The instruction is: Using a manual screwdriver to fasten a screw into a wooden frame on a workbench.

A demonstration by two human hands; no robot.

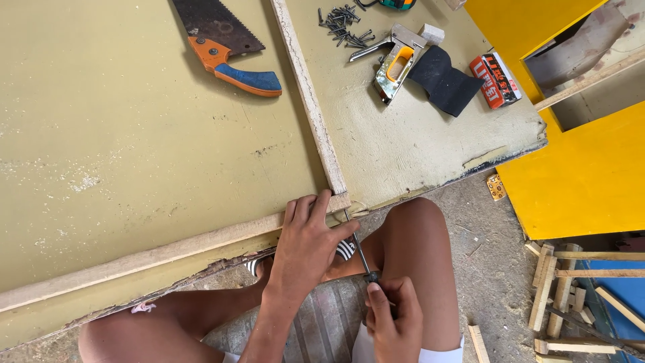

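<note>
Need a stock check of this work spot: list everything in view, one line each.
board: one, olive, fills the left and centre
wooden strips: two, pale, meeting at the board's near corner
handsaw: one, orange and blue handle, top left
screws: a pile, dark, top centre
staple gun: one, silver and yellow, beside the screws
black pad: one, right of the staple gun
small box: one, red, board's right edge
yellow panel: one, right
screwdriver: one, dark shaft, at the corner joint
left hand: on the corner
right hand: fingers round the screwdriver
</note>
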